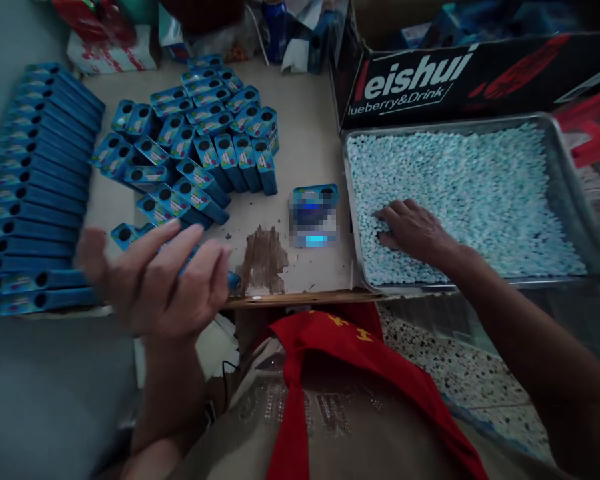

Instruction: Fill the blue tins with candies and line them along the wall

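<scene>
My left hand (155, 283) is raised over the table's front edge, fingers curled round a small blue box (125, 233) whose end with a round hole sticks out on the left. My right hand (410, 230) lies palm down in a metal tray (575, 220) filled with small pale blue-white tablets (480, 187). Its fingers are bent into the tablets, and what they pinch is hidden. A heap of the same blue boxes (200, 147) lies on the table beyond my left hand.
Neat rows of blue boxes (35, 180) are stacked at the far left. A blurred blue object (314, 215) sits between the heap and the tray. A black cardboard carton (460, 73) stands behind the tray. The worn table edge (290, 299) runs in front of me.
</scene>
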Motion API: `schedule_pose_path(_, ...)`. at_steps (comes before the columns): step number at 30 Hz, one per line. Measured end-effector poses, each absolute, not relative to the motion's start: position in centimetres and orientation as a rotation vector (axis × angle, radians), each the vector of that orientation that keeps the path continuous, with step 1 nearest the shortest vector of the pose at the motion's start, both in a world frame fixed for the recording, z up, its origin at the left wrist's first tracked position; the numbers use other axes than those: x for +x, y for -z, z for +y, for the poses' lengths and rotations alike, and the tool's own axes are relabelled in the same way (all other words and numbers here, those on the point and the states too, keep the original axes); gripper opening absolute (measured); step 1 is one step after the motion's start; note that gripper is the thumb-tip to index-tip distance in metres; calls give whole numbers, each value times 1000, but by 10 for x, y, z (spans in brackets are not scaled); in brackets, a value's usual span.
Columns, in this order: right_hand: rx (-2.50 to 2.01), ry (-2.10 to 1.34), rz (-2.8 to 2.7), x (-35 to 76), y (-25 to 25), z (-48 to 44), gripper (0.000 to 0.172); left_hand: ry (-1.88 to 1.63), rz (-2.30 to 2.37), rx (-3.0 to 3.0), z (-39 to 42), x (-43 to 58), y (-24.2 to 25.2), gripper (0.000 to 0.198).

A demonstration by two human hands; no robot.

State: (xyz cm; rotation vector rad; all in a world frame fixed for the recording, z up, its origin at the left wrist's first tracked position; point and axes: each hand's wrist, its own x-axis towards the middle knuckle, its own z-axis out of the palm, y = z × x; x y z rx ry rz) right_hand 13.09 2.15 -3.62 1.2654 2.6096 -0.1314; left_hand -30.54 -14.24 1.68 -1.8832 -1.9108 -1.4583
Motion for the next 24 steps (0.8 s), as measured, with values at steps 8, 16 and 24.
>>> schedule_pose_path(8, 1379, 727, 2646, 158, 36, 72, 22, 1692, -2178, -1998, -60, -210, 66, 64)
schedule_pose_path(16, 1432, 853, 2834, 146, 19, 88, 18, 1636, -2305, -2136, -30, -217, 94, 85)
schedule_pose_path(24, 1671, 2658, 1909, 104, 34, 56, 36, 1747, -2276, -2368, -4, -217, 107, 52)
